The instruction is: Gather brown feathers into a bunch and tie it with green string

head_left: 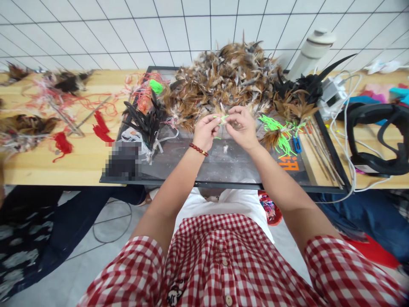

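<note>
My left hand pinches a short bright green string between thumb and fingertips. Close beside it, my right hand has its thumb and fingers closed on the same string; a pale tuft seems to be at the fingertips, too small to make out. Just behind both hands rises a large heap of brown feathers. To the right lies a bundle of green strings with brown feathers at its side. Black feathers lie left of my hands, near a green yarn bundle.
Under the feathers is a dark board with a raised black edge. At right are thin sticks, a blue cutter, a white bottle, cables and a black headset. Red tassels lie left. People sit on both sides.
</note>
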Motion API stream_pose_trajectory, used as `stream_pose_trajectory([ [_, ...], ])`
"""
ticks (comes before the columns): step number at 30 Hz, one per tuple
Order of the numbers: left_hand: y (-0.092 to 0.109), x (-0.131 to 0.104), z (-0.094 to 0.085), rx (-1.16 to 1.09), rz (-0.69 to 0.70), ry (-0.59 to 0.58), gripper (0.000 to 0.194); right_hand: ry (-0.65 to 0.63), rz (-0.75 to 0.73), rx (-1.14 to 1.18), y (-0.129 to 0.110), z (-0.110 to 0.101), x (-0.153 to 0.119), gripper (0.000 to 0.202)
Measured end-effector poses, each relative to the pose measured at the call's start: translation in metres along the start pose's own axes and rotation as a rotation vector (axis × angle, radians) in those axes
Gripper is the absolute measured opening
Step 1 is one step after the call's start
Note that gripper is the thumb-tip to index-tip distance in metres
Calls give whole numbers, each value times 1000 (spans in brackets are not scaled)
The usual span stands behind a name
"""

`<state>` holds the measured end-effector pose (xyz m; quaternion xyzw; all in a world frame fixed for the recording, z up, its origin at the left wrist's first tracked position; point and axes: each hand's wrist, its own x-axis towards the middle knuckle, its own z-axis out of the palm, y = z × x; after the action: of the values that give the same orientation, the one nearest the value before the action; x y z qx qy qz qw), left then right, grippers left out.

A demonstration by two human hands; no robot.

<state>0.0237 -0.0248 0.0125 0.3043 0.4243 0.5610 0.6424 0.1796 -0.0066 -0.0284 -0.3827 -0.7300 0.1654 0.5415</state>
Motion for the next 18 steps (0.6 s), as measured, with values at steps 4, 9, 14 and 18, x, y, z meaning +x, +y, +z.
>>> stream_pose_trajectory([
  [4,1,3,-3,-54,-117,-15,16,-12,-34,-13,4,4,-4,6],
  [9,-9,8,-3,136,7,60,18,67,123,37,17,8,-5,21],
  [14,-17,9,-4,268,83,52,15,15,380,214,24,11,-3,28],
  [18,-12,6,-5,250,-13,-4,14,-117,429,175,20,10,-3,21],
])
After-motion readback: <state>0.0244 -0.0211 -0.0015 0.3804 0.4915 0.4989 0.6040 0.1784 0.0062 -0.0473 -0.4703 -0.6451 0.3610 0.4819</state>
